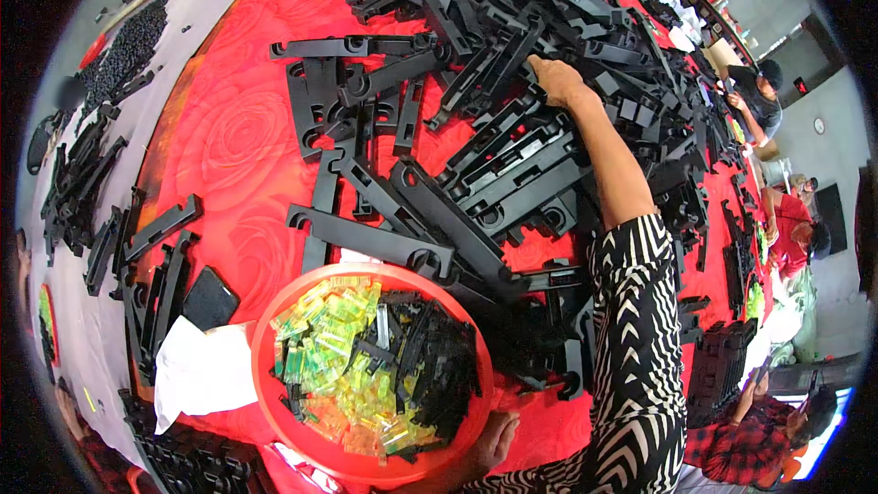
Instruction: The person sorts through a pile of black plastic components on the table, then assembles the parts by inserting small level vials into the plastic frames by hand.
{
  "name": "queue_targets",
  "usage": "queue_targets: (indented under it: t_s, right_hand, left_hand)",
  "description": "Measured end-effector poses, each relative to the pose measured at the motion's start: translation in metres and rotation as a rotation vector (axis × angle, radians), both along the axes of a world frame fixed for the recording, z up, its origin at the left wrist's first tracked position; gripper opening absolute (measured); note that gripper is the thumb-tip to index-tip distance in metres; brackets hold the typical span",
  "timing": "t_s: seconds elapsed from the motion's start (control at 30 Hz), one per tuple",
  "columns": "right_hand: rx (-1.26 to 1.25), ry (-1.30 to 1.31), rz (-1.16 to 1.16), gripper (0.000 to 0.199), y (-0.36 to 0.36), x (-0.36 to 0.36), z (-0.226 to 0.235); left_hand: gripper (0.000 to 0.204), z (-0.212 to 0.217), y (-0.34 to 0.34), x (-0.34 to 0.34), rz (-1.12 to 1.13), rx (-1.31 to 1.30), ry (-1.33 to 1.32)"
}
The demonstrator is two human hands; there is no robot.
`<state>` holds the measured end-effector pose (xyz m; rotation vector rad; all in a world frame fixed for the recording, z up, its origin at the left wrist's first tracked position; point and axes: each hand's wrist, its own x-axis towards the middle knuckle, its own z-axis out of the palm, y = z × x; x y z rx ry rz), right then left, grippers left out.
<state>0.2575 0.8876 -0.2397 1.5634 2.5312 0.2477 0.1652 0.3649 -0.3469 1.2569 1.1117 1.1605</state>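
Black bars [530,174] lie heaped from the upper middle to the centre of the frame, where I see the right hand [554,80] reaching among them, the left [497,439] beside the red tub [263,361] at lower centre, though I cannot tell whether either hand's fingers grip anything.

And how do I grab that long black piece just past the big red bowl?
Probably pinch its left end, coming from the left. That end of the long black piece sticks out over the red cloth, while its right end lies among other black pieces, near the red bowl.
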Motion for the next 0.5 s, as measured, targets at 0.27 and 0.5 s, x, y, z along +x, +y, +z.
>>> queue_targets:
  t_s: [0.27,0.5]
  right_hand:
    - [-0.037,-0.025,0.042,0.048,-0.058,0.003,0.004]
    - [-0.282,0.43,-0.13,0.035,-0.127,-0.013,-0.009]
  left_hand:
    - [0.014,0.014,0.01,-0.009,-0.008,0.117,0.162]
    - [0.014,0.013,0.012,-0.017,0.011,0.167,0.252]
